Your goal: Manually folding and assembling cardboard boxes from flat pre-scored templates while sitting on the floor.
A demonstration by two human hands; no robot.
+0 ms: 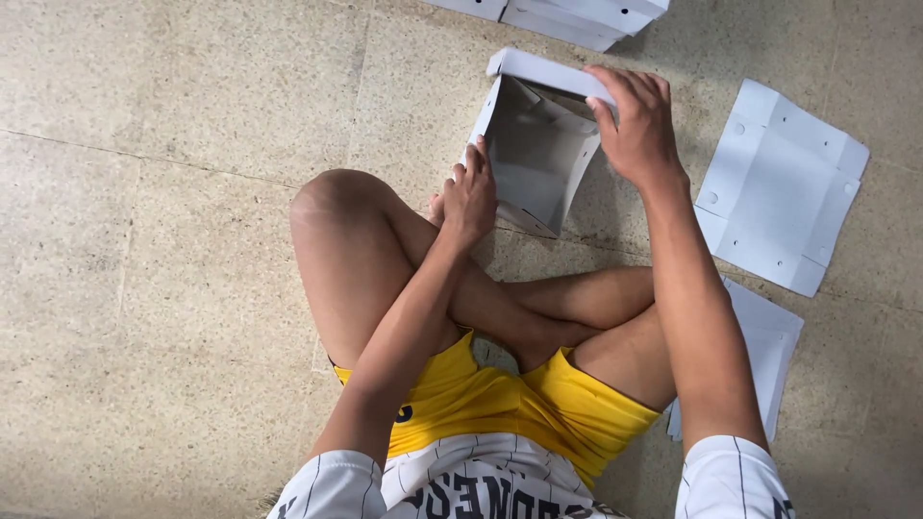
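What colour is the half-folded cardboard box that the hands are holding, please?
White outside, greyish inside: the box, best seen in the head view.

Yellow shorts (538, 404), white pinstriped jersey (481, 485) with dark lettering, short sleeves, bare legs.

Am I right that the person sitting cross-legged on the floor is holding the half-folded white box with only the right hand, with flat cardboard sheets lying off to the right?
Not quite. Both hands are on the half-folded white box: the right hand grips its top flap and the left hand holds its near edge. The head view shows this. The rest holds: the person sits cross-legged on the floor, and flat cardboard sheets lie to the right.
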